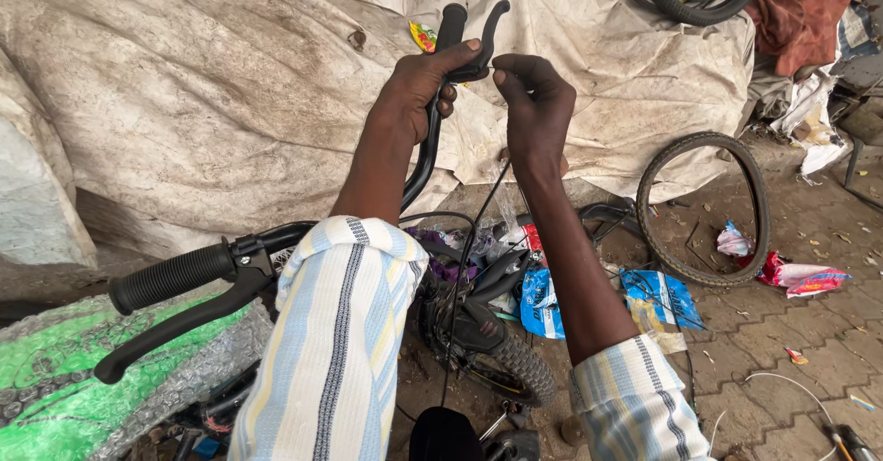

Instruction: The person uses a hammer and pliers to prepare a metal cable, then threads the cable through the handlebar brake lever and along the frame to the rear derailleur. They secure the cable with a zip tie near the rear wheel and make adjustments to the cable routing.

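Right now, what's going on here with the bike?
A person in a striped shirt is working on a small bike's handlebar. The left hand grips the raised end of the bar by the brake lever. The right hand pinches a thin black cable just beside that lever; the cable hangs down toward the front wheel. The other grip and its lever point toward the lower left. A loose tyre lies on the paving, near scattered wrappers.
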